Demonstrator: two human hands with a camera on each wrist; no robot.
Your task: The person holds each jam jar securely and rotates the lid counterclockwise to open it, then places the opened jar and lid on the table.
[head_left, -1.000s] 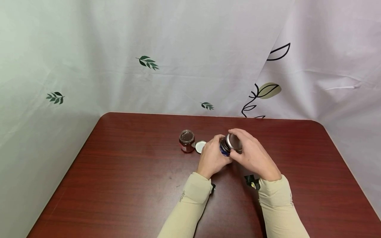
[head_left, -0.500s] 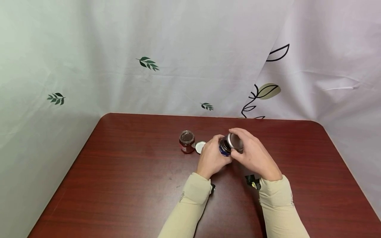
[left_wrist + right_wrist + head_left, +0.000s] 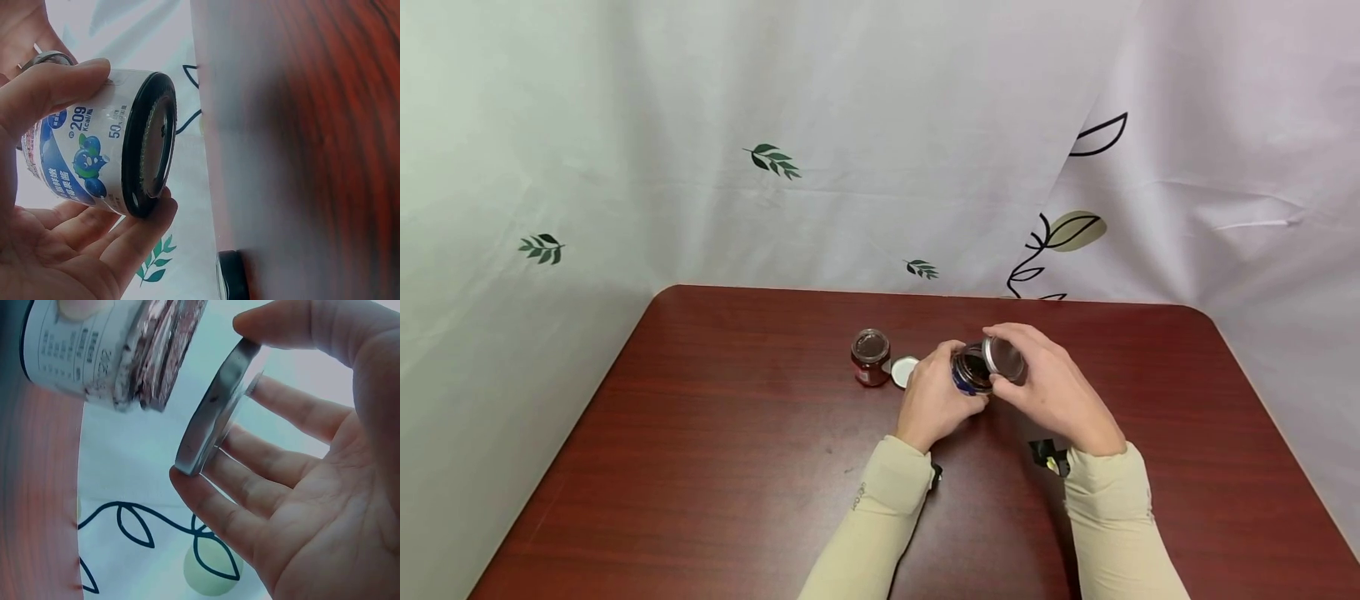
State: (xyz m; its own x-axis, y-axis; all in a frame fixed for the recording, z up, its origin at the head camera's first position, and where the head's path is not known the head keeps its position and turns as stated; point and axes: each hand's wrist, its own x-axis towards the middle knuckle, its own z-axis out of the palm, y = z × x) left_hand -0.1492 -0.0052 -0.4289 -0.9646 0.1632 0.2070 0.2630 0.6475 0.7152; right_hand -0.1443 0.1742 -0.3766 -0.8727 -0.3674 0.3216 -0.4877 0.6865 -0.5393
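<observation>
In the head view my left hand [image 3: 934, 398] grips a small glass jar [image 3: 968, 373] with dark contents, tilted with its mouth to the right. The left wrist view shows the jar's label [image 3: 84, 153] with blueberries printed on it, my thumb on top and fingers underneath. My right hand [image 3: 1060, 392] holds a round metal lid [image 3: 1004, 358] by its rim between thumb and fingers. Seen from the right wrist, the lid [image 3: 215, 412] stands apart from the threaded mouth of the jar [image 3: 94, 356], with a narrow gap between.
On the dark red table [image 3: 737, 467], left of my hands, stands an uncovered jar [image 3: 871, 358] with dark red contents. A white-faced lid [image 3: 904, 372] lies beside it, partly behind my left hand. A light patterned cloth [image 3: 850, 167] hangs behind the table.
My right hand has moved slightly right with the lid, baring more of the jar's mouth. My left hand and the jar have hardly moved.
</observation>
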